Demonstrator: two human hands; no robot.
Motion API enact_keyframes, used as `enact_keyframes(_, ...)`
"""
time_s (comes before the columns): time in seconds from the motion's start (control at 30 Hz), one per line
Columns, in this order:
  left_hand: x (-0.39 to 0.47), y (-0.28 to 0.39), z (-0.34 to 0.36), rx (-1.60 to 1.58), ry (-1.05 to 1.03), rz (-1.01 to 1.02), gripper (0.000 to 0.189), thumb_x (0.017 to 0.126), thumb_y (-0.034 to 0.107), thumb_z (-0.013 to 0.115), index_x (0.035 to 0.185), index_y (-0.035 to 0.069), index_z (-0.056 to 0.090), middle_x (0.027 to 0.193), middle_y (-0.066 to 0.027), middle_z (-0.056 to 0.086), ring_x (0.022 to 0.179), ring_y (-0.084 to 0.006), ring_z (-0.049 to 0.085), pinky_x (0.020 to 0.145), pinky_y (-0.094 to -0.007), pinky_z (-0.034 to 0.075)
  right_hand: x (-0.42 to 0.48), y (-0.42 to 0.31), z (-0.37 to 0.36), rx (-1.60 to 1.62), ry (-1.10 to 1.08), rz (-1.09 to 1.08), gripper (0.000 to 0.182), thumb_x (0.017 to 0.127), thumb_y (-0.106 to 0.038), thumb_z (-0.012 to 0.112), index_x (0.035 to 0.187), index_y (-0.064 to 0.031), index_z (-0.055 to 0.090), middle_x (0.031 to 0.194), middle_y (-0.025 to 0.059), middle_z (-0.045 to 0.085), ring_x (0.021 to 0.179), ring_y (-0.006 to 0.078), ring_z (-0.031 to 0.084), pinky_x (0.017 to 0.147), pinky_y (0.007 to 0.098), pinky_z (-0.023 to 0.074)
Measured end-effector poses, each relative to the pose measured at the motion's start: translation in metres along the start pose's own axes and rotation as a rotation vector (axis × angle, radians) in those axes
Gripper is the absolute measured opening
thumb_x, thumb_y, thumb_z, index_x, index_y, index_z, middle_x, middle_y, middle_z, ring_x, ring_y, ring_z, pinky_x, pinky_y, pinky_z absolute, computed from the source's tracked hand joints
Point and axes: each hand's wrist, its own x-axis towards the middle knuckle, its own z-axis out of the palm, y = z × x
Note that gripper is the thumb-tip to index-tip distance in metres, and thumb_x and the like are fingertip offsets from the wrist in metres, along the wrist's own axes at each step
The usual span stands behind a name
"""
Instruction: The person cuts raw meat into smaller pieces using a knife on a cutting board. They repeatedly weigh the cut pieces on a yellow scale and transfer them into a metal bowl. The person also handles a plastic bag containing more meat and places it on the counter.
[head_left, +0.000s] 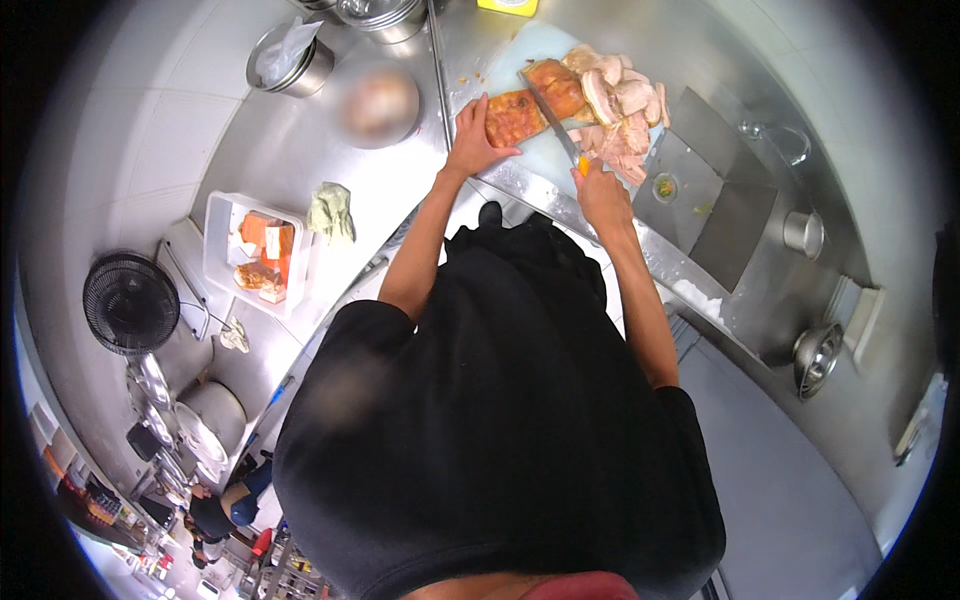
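Note:
My left hand (474, 141) holds the left end of a browned slab of roasted meat (515, 120), thumb along its near edge. In my right hand (604, 196) is a kitchen knife (553, 120) with an orange handle. Its blade lies across the meat, between that slab and a second browned piece (556, 86). Pale sliced meat (624, 99), apparently pork, is heaped to the right of the blade. All of this rests on a white cutting board (541, 161). Whether the blade has reached the board cannot be seen.
Right of the board is a steel sink (739, 214) with a small strainer (664, 187) holding scraps. On the left counter are a white plastic tub (214, 240) of meat pieces, a greenish cloth (330, 212), steel pots (309, 71) and a black fan (131, 302). People stand far behind, lower left.

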Motion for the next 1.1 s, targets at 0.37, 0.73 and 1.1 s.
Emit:
enact_keyframes(0.37, -0.029, -0.043, -0.029, -0.282, 0.118, -0.197, 0.025, 0.088, 0.004, 0.056, 0.111, 0.003, 0.065, 0.113, -0.0179, 0.057, 0.107, -0.0350, 0.055, 0.092, -0.0406, 0.046, -0.008, -0.066, 0.010, 0.024, 0.015, -0.131, 0.035, 0.102, -0.030, 0.048, 0.100, 0.0047, 0.049, 0.080, 0.0286, 0.067, 0.077, 0.0454, 0.068, 0.068, 0.0523, 0.0554)
enact_keyframes(0.73, 0.005, -0.014, 0.006, -0.170, 0.216, -0.101, 0.032, 0.092, 0.012, 0.055, 0.123, 0.004, 0.057, 0.120, -0.0187, 0.053, 0.113, -0.0391, 0.049, 0.102, -0.0454, 0.039, 0.001, -0.087, 0.006, -0.035, -0.067, -0.066, 0.033, 0.102, -0.031, 0.048, 0.100, 0.0022, 0.049, 0.085, 0.0273, 0.069, 0.083, 0.0437, 0.069, 0.073, 0.0508, 0.0563)
enact_keyframes(1.1, 0.020, 0.000, 0.051, -0.103, 0.270, -0.244, 0.018, 0.097, 0.013, 0.045, 0.107, 0.001, 0.053, 0.108, -0.0208, 0.049, 0.103, -0.0379, 0.044, 0.090, -0.0527, 0.032, 0.014, -0.113, -0.028, -0.161, -0.273, 0.045, 0.027, 0.101, -0.024, 0.047, 0.105, 0.0022, 0.054, 0.101, 0.0249, 0.070, 0.095, 0.0387, 0.071, 0.081, 0.0440, 0.0571)
